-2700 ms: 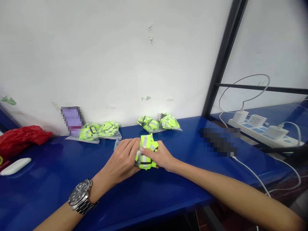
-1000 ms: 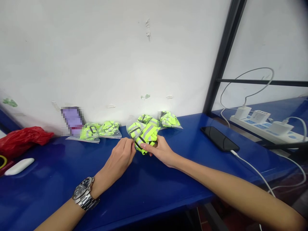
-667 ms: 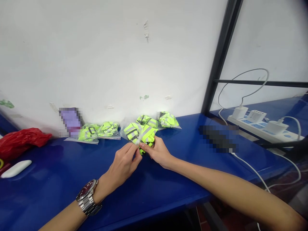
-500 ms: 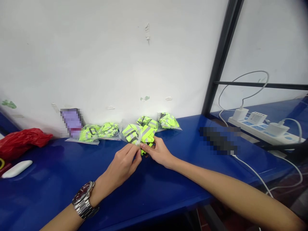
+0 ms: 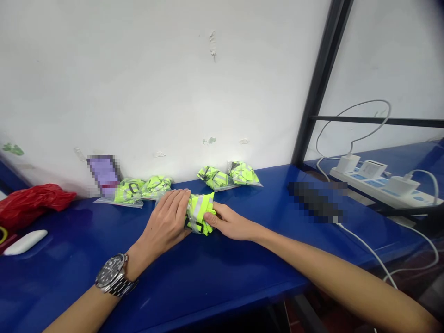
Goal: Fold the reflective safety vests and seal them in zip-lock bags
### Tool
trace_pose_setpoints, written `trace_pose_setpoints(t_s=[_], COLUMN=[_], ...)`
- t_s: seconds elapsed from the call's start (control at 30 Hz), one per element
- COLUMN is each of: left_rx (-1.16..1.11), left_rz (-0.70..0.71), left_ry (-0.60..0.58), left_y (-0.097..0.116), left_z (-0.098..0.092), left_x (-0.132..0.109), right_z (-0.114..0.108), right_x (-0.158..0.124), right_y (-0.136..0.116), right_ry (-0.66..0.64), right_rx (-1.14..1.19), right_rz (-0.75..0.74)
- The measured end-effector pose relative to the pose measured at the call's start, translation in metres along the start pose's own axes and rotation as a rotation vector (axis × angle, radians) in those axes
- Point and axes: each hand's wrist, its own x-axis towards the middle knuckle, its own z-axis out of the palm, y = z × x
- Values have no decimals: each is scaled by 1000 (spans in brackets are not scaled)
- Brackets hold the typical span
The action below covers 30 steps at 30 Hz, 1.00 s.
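A folded neon-yellow reflective vest, with grey stripes and a black buckle, is between my two hands above the blue table. My left hand, wearing a metal watch at the wrist, is wrapped over its left side, where a clear plastic bag shows at the fingers. From the right, my right hand grips the vest with the thumb on the near face and the fingers behind. How far the vest sits inside the bag is hidden by my left hand.
Bagged yellow vests lie along the wall, two at left and two at right. A phone-like device, red plastic bag and white object are at left. At right are a blurred black object with a cable and a power strip.
My left hand has gone from pinching the bag's near edge to wrapping over its left side. The vest and bag have turned and come slightly left and nearer me.
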Motion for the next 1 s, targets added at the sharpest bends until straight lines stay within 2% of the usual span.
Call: trace_pose_setpoints(t_s=[0.17,0.43,0.63,0.73,0.9,0.93,1.0], left_rx=[-9,-48,-113,-133,-105,-102,-113], left_rz=[28,-29,3,1,-31,-25,-6], left_ry=[31,81,111,105,89,88,97], left_y=[16,26,33,27,13,12,14], left_z=[0,3,6,7,11,11,10], left_x=[6,9,8,6,6,6,6], right_z=[11,16,21,15,-4,-6,-3], right_x=[-1,-2,3,6,3,2,0], right_y=[9,6,8,3,-11,-13,-14], right_ry=[201,353,291,254,171,184,293], right_rx=[-193,-469,-735,-719,-523,-493,-468], right_rz=[32,19,33,8,-47,-73,-157])
